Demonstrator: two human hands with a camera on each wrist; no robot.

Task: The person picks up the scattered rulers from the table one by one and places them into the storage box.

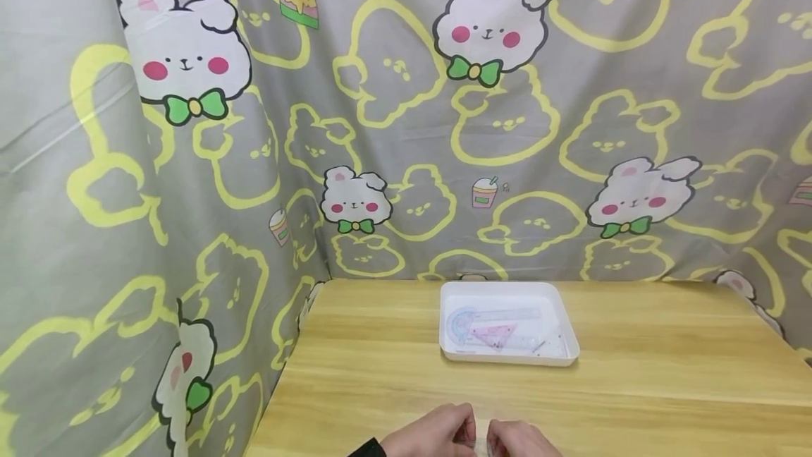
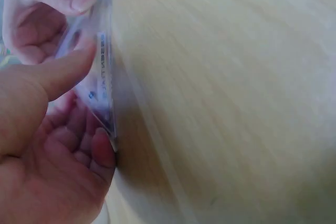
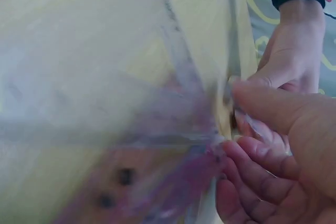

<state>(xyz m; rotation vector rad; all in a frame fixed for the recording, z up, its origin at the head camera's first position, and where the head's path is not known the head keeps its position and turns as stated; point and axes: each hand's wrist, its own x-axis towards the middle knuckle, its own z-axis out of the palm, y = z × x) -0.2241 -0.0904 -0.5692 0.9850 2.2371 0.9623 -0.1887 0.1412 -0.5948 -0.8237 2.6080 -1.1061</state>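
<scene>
Both hands are close together at the near edge of the table in the head view, the left hand beside the right hand. Between them they hold a clear plastic pouch, low over the wood. Mirrored printed lettering runs along one edge in the left wrist view. Pink translucent pieces with dark spots show at the pouch in the right wrist view, blurred. The left thumb presses one face of the pouch while its fingers curl behind. Thumb and fingers of the right hand pinch the pouch's edge.
A white tray stands at the back middle of the wooden table. In it lie a bluish protractor, a pink set square and a clear ruler. A patterned curtain hangs behind and at the left.
</scene>
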